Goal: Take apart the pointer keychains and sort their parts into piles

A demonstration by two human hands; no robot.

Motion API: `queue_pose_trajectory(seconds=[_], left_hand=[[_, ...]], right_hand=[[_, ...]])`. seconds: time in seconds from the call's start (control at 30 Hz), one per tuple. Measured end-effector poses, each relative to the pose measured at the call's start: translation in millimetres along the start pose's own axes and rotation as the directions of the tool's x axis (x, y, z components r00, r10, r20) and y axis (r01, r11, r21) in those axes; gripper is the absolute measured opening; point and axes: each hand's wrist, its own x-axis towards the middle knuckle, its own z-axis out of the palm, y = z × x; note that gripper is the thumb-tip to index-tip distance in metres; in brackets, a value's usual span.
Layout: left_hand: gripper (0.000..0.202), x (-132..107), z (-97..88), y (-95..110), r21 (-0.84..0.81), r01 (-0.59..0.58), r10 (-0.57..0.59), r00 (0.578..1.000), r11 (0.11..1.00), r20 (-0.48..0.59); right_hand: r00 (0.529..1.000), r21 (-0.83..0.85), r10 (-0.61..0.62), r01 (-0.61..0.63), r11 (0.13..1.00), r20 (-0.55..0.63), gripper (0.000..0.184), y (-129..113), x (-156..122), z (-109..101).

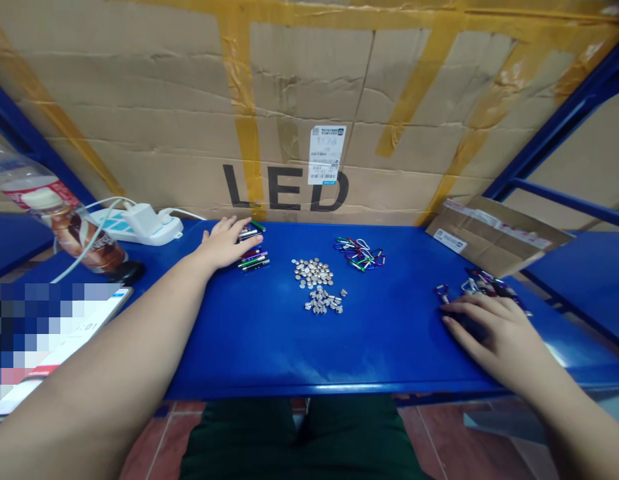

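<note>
My left hand (227, 243) lies palm down, fingers stretched and apart, over a pile of small coloured metal tubes (254, 265). Its fingers cover part of that pile. At the right, my right hand (494, 327) is arched low over the table with thumb and fingers apart. Just beyond its fingertips lies a small purple carabiner (441, 291); I cannot tell whether they touch it. Behind that hand is a heap of carabiners with small pieces attached (489, 283), partly hidden. Between the hands are round silver discs like button cells (314, 272), small silver metal parts (323, 301) and coloured carabiners (359, 253).
A large cardboard box (179, 120) marked LED stands behind the blue table (339, 360). At left are a drink bottle (84, 233), a white power strip (164, 231) with cables, and a phone (84, 333) beside my forearm. A small open cardboard box (494, 233) sits back right.
</note>
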Motion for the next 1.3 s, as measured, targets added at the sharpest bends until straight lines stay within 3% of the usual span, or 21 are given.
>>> queue_pose_trajectory(seconds=[0.23,0.37,0.53,0.73,0.9,1.07,1.3], left_hand=[[0.092,6,3.8,6,0.069,-0.093,0.086,0.992,0.993,0.091],[0.091,5,1.9,12,0.09,-0.107,0.1,0.992,0.99,0.079],[0.091,8,-4.3,19,0.125,-0.1,0.086,0.99,0.987,0.115],[0.085,31,-12.1,22,0.135,-0.272,0.259,0.96,0.953,0.104],[0.085,51,-18.9,22,0.233,-0.147,0.11,0.98,0.961,0.164],[0.089,50,-19.6,18,0.301,-0.062,0.025,0.992,0.952,0.124],[0.086,35,-21.4,18,0.29,0.086,-0.103,0.994,0.953,0.044]], right_hand=[[0.993,0.23,0.001,-0.028,0.973,0.116,0.019,-20,6,-5],[0.989,0.256,0.047,-0.082,0.963,0.14,0.021,-28,7,-7],[0.964,0.21,0.155,-0.201,0.957,0.217,0.043,-24,10,-3],[0.949,0.248,0.103,-0.181,0.952,0.298,0.043,-30,27,-8],[0.956,0.383,0.191,-0.265,0.885,0.221,0.039,-40,34,-16],[0.901,0.603,0.336,-0.434,0.669,0.275,0.039,-47,42,-19],[0.915,0.731,0.347,-0.381,0.567,0.207,0.044,-63,78,-15]])
